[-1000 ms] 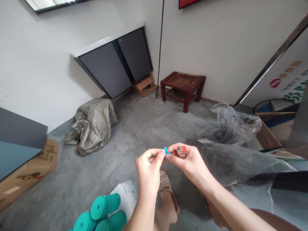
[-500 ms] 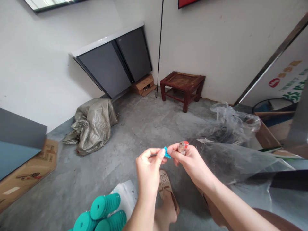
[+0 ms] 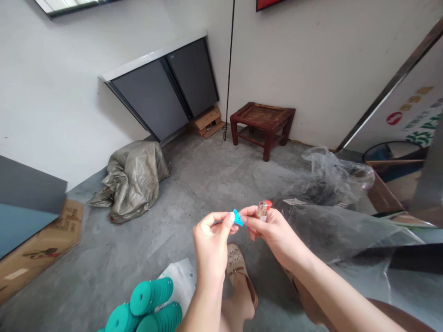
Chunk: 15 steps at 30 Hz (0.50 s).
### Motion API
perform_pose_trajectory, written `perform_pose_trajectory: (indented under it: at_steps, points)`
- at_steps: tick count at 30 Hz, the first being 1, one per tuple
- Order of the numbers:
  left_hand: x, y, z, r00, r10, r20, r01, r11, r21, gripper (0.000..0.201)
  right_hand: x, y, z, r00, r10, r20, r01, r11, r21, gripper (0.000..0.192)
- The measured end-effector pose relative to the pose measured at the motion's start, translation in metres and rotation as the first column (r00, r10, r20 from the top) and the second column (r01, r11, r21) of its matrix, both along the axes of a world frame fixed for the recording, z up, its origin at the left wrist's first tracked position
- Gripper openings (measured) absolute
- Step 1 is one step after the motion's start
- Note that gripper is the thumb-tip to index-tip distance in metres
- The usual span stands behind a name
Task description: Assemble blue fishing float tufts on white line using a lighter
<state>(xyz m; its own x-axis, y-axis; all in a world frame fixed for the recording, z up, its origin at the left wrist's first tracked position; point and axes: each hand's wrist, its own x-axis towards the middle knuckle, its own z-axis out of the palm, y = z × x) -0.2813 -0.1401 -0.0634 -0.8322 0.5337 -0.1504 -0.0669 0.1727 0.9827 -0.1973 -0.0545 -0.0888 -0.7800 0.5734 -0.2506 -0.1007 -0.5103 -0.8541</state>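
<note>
My left hand [image 3: 211, 242] pinches a small blue piece [image 3: 237, 217] between thumb and forefinger, at chest height over the floor. My right hand [image 3: 272, 228] meets it from the right: its fingertips touch the same blue piece, while a small lighter with a red top [image 3: 263, 209] stands upright in its curled fingers. Below the hands I see my foot in a beige shoe [image 3: 238, 269].
Teal ribbed discs [image 3: 150, 306] lie stacked at the bottom left on white paper [image 3: 182, 276]. A large clear plastic bag [image 3: 332, 221] spreads to the right. A crumpled grey sack [image 3: 133, 177], a cardboard box [image 3: 38, 249], a low wooden stool [image 3: 263, 122] and a grey cabinet [image 3: 166, 90] stand farther off.
Both hands have shifted slightly up and left. The lighter in my right hand has tilted upright, so its red top now shows above the fingers.
</note>
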Motion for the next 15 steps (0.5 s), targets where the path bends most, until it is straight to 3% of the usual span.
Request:
perform_pose_trajectory:
  at_steps: [11,15]
  points:
    - [0.0043,0.0021,0.0032,0.996,0.016,-0.088,-0.012,0.999,0.05,0.011,-0.001,-0.0008,-0.0025,0.999,-0.022,-0.031,0.02,0.997,-0.07,0.023]
    - [0.0052,0.0025,0.0035,0.998,0.029,-0.049,-0.026,0.998,0.059,0.012,-0.0025,-0.0026,-0.0022,0.999,-0.022,-0.026,0.02,0.997,-0.072,0.026]
